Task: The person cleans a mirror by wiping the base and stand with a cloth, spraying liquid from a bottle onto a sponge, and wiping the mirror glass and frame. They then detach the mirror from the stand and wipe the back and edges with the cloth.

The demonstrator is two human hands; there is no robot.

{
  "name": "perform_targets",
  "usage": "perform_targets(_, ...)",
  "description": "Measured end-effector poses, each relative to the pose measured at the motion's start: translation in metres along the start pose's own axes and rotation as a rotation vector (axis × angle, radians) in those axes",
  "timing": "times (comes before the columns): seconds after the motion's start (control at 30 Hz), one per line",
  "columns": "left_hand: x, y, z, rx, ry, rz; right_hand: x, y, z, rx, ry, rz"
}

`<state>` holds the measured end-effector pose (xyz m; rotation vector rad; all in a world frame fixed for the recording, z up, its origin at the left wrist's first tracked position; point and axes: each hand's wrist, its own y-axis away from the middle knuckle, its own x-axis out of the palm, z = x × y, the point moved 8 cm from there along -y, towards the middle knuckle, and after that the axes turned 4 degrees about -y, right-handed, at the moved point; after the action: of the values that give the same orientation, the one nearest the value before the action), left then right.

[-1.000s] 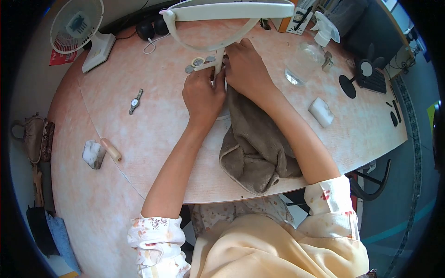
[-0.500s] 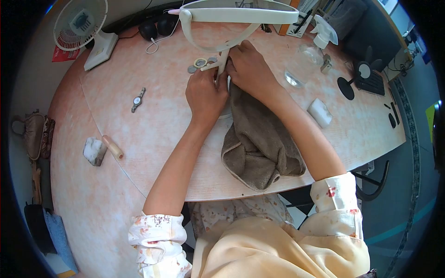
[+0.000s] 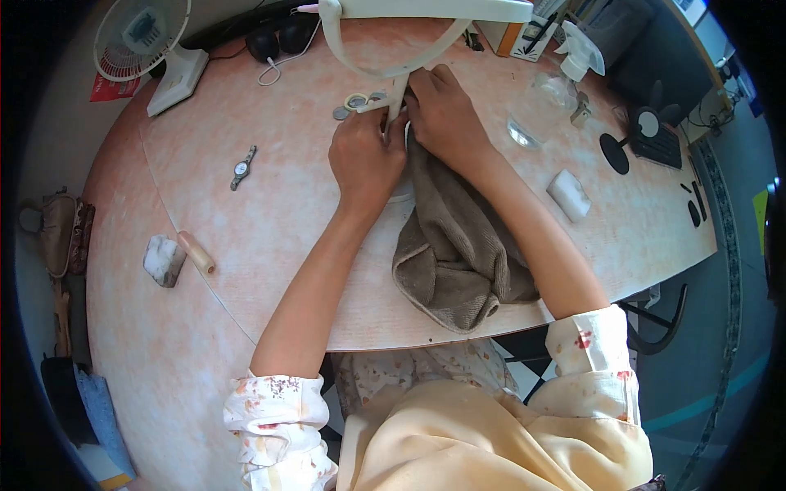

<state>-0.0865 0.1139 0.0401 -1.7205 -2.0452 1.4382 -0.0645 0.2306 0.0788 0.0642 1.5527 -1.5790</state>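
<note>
My left hand (image 3: 366, 159) and my right hand (image 3: 446, 114) are pressed close together at the far middle of the round table (image 3: 270, 245). Both have curled fingers, on either side of the white stem (image 3: 396, 100) of a ring-shaped lamp (image 3: 385, 69). Whatever sits between the fingertips is hidden. My right hand and forearm rest on a brown towel (image 3: 454, 245) that runs from the hands back to the near table edge. Small round metal parts (image 3: 354, 102) lie just left of the stem, beside my left thumb.
A wristwatch (image 3: 242, 168) lies left of my hands. A white stone (image 3: 163, 259) and a small cylinder (image 3: 196, 252) sit at the left edge. A fan (image 3: 143, 37), headphones (image 3: 278, 41), a spray bottle (image 3: 573, 57), a white block (image 3: 568, 195) and a black stand (image 3: 647, 135) ring the table.
Both hands and the towel have shifted slightly farther from me, toward the lamp stem. The view has also tipped a little. Their curled pose is unchanged.
</note>
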Motion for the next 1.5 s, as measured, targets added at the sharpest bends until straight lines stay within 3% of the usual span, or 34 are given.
perform_targets(0.07,0.0,0.0,0.0,0.019,-0.014,-0.01,-0.003,-0.004,0.0,0.127,-0.013,-0.031)
perform_targets(0.17,-0.002,0.001,-0.001,0.038,-0.022,-0.035,-0.007,0.01,-0.038,0.506,-0.378,-0.267)
perform_targets(0.27,-0.003,0.001,0.003,-0.01,-0.036,0.031,-0.007,0.057,-0.079,1.123,-0.965,-0.481)
perform_targets(0.37,0.0,-0.001,0.003,-0.039,-0.022,0.055,-0.017,0.073,-0.081,1.077,-0.941,-0.448)
perform_targets(0.47,0.0,0.0,0.004,-0.011,-0.013,0.015,-0.022,0.048,-0.069,0.765,-0.774,-0.384)
perform_targets(0.57,-0.001,0.0,0.003,-0.018,0.0,0.026,-0.007,0.011,-0.025,0.279,-0.389,-0.087)
perform_targets(0.67,-0.003,0.0,0.002,-0.015,-0.001,0.021,0.005,0.001,-0.025,0.257,-0.34,0.072)
perform_targets(0.8,-0.002,-0.002,0.003,-0.044,0.039,0.045,0.001,0.002,-0.02,0.191,-0.195,0.079)
perform_targets(0.9,-0.002,-0.001,0.003,-0.046,0.054,0.054,0.009,0.012,-0.036,0.424,-0.436,0.086)
perform_targets(1.0,-0.003,0.0,0.001,-0.046,0.067,0.057,0.023,0.035,-0.057,0.939,-1.233,-0.012)
perform_targets(1.1,-0.005,-0.002,0.001,-0.068,0.088,0.062,0.012,0.044,-0.056,0.991,-1.383,-0.193)
perform_targets(1.2,-0.003,-0.002,0.001,-0.044,0.071,0.059,-0.004,0.027,-0.043,0.698,-1.261,-0.114)
perform_targets(1.4,-0.003,-0.001,0.004,-0.078,0.061,0.08,0.001,0.007,-0.037,0.374,-0.65,0.135)
perform_targets(1.5,-0.001,-0.002,0.006,-0.091,0.045,0.085,-0.007,0.001,-0.024,0.195,-0.298,0.109)
